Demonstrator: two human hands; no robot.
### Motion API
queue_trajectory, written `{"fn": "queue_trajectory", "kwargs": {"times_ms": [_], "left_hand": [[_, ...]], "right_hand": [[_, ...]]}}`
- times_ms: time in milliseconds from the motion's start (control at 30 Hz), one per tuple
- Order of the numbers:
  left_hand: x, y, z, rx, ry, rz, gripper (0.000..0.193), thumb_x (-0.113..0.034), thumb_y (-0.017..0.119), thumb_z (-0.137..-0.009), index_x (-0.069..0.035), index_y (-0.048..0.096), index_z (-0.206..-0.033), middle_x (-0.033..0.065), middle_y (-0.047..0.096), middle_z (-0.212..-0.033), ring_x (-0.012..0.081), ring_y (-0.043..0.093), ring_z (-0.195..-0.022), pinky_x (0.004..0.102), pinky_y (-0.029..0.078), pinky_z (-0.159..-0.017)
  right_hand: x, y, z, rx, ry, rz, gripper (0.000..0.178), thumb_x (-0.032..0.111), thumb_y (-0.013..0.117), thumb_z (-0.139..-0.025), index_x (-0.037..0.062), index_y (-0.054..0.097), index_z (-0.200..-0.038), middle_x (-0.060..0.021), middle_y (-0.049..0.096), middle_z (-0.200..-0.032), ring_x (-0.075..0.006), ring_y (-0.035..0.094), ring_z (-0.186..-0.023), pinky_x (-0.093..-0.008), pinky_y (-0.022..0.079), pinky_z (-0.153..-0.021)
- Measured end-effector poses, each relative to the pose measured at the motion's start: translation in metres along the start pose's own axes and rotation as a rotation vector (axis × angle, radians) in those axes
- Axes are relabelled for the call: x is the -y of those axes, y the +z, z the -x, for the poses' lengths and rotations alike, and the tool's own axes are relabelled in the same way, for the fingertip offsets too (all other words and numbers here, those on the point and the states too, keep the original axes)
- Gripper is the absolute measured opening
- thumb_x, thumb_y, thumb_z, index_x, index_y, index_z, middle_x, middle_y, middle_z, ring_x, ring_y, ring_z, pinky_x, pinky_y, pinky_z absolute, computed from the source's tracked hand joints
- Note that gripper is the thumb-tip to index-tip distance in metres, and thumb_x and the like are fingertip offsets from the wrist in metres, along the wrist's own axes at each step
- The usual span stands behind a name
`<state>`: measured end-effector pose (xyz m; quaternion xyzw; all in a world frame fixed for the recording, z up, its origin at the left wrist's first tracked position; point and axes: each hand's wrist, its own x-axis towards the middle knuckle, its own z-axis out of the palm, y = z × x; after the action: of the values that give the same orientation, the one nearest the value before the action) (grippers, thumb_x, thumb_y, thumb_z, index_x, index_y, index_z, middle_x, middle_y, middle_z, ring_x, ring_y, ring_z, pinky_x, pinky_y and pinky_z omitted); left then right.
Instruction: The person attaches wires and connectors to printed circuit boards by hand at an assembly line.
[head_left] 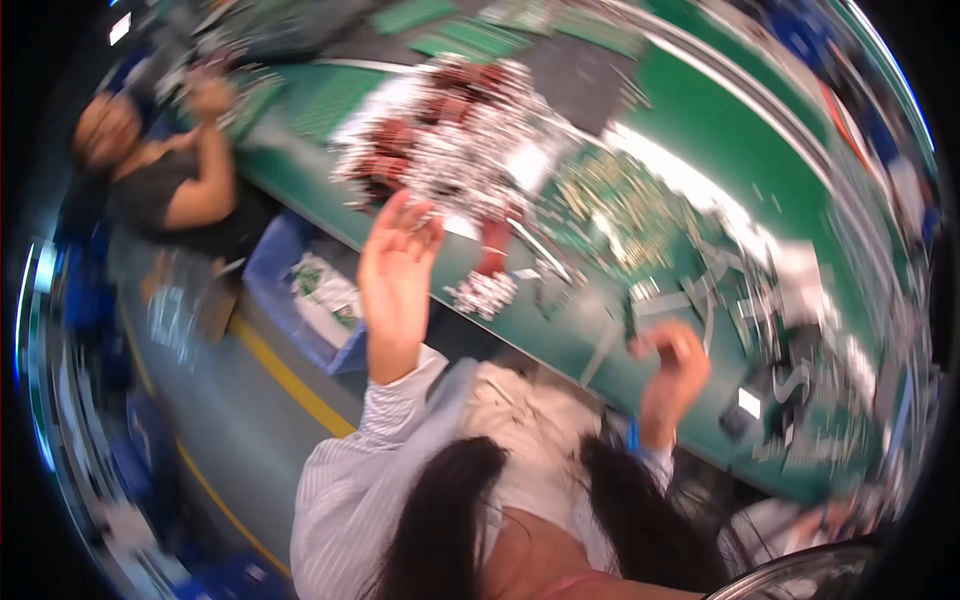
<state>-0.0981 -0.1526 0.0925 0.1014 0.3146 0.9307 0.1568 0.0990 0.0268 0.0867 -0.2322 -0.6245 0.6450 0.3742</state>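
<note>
The picture is smeared by motion. My left hand point(396, 285) is raised in front of the near edge of the green bench, palm showing and fingers stretched and slightly bent; I see nothing held in it. Just beyond its fingertips lies a large heap of white-ended parts with dark red bundles point(455, 125). One red bundle with white ends point(486, 290) lies apart, nearer the bench edge. My right hand point(676, 375) hovers over the near side of the bench, its fingers curled and blurred, with a blue band at the wrist. Whether it holds something small cannot be made out.
Green circuit boards point(615, 205) lie piled mid-bench, with more green panels point(465, 38) at the back. Dark objects and strips point(790, 385) clutter the right. A blue bin point(285, 250) holding white and green pieces stands left of the bench. Another person point(170, 185) works at far left.
</note>
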Motion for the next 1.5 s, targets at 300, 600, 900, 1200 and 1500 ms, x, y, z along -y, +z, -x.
{"fn": "queue_trajectory", "kwargs": {"times_ms": [300,600,900,1200,1500], "left_hand": [[0.084,0.071,0.083,0.656,-0.642,-0.312,0.054,-0.018,0.050,-0.084,0.002,0.028,-0.128,0.0152,0.042,-0.120,0.0248,0.042,-0.112,0.0356,0.034,-0.092],[0.107,0.086,0.085,0.668,0.122,-0.885,0.030,0.000,0.055,-0.072,0.002,0.049,-0.102,0.0136,0.051,-0.097,0.0226,0.050,-0.089,0.0295,0.040,-0.079],[0.120,0.078,0.104,0.963,-0.375,-0.817,0.028,-0.020,0.064,-0.075,0.001,0.052,-0.089,0.0111,0.056,-0.074,0.0192,0.056,-0.066,0.0304,0.045,-0.062],[0.142,0.053,0.116,1.017,-0.553,-0.676,0.022,-0.018,0.057,-0.079,0.001,0.053,-0.090,0.0095,0.059,-0.070,0.0178,0.056,-0.061,0.0289,0.044,-0.057],[0.146,0.055,0.116,1.153,-0.447,-0.686,0.019,-0.018,0.054,-0.079,0.000,0.054,-0.083,0.0118,0.056,-0.064,0.0227,0.054,-0.057,0.0328,0.040,-0.053]], "right_hand": [[0.059,0.041,-0.083,0.242,0.066,-1.233,0.045,0.021,0.032,-0.087,-0.0048,0.030,-0.124,-0.0214,0.030,-0.130,-0.0308,0.027,-0.124,-0.0406,0.023,-0.103],[0.018,-0.005,-0.112,-0.187,0.201,-1.385,0.019,0.007,0.036,-0.081,-0.0005,0.050,-0.092,-0.0130,0.054,-0.104,-0.0230,0.052,-0.093,-0.0394,0.039,-0.087],[0.010,-0.041,-0.068,-0.133,-0.202,-1.053,0.008,0.010,0.044,-0.082,0.0025,0.044,-0.080,-0.0046,0.040,-0.072,-0.0139,0.036,-0.064,-0.0279,0.033,-0.060],[0.002,-0.047,-0.033,-0.287,-0.258,-0.819,0.013,0.012,0.036,-0.085,0.0032,0.044,-0.081,-0.0025,0.036,-0.068,-0.0123,0.033,-0.059,-0.0262,0.030,-0.057],[-0.001,-0.057,-0.021,-0.279,-0.214,-0.849,0.012,0.012,0.036,-0.085,0.0035,0.043,-0.080,-0.0020,0.033,-0.067,-0.0116,0.030,-0.058,-0.0256,0.028,-0.057]]}}
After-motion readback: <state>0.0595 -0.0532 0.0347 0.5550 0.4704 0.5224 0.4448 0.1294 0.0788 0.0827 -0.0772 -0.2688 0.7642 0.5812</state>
